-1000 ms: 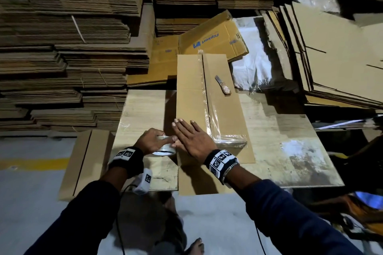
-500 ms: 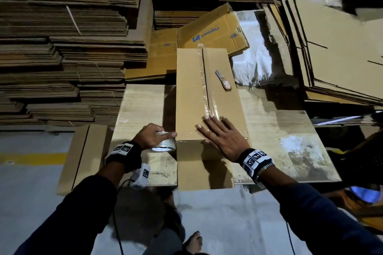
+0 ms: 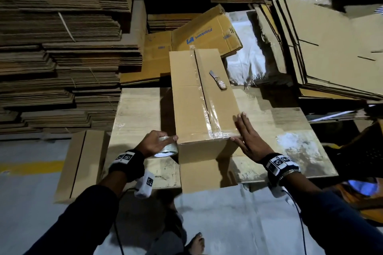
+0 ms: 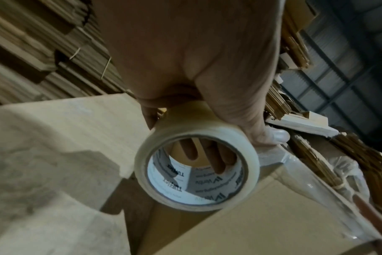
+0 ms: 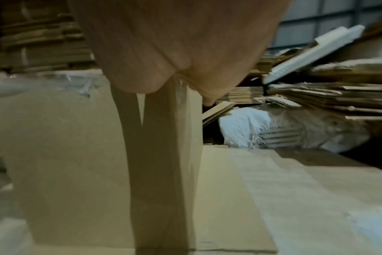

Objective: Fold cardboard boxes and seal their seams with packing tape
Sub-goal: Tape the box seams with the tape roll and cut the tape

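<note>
Head cam is aimed fwd and down from above; box (image 3: 202, 97) is seen at frame centre, table (image 3: 290, 130) below it. L wrist cam is set very close behind tape roll (image 4: 196, 170). R wrist cam is set low along box side (image 5: 65, 155). Box is shared by all 3 views.

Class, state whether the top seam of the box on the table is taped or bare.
Taped: a clear strip of tape runs along the box top's seam.
</note>
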`<state>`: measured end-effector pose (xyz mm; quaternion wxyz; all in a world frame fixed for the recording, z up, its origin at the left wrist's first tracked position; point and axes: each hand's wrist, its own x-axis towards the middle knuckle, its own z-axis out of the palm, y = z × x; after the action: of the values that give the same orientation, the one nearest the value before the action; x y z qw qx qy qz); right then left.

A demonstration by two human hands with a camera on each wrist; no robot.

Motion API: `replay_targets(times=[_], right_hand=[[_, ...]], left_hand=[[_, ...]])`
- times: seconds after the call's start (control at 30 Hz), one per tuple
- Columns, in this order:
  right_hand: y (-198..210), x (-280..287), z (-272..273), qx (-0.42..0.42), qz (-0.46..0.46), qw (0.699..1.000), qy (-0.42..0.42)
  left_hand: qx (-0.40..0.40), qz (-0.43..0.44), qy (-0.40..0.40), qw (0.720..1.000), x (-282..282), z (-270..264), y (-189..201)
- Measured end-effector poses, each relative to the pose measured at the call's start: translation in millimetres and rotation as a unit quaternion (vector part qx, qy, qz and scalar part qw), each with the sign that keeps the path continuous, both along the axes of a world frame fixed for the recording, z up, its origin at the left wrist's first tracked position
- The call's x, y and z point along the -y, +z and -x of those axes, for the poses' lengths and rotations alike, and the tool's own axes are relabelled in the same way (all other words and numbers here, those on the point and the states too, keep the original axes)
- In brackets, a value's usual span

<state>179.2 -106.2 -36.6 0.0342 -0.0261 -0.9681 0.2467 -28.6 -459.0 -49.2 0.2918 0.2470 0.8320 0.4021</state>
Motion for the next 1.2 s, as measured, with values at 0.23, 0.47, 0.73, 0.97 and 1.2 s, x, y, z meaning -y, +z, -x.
replay_targets(times=[0.23,0.47,0.73,0.97,1.2], right_hand=[[4,26,4,0.022,0.358,0.891,-0.279],[-6,1,15,-0.029,0.282,0.877,-0.389],[-5,0,16,-0.02,0.24,0.893,-0.381],[25,-7,48,-0.023,-0.021,0.913,-0.406],[66,-11,177,-0.013,-0.013,0.971,-0.239]], left_hand=[[-0.004,-0.005,-0.003,1.0,-25,-31,-1],[0.181,-0.063,-0.01,0.981,-43,-48,-14],[-0.065,0.127,-0.07,0.987,-46,-45,9],[0.016,0.063,-0.011,0.998,-28,-42,-1],[0.129,-0.054,-0.006,0.99,-20,-39,-11]])
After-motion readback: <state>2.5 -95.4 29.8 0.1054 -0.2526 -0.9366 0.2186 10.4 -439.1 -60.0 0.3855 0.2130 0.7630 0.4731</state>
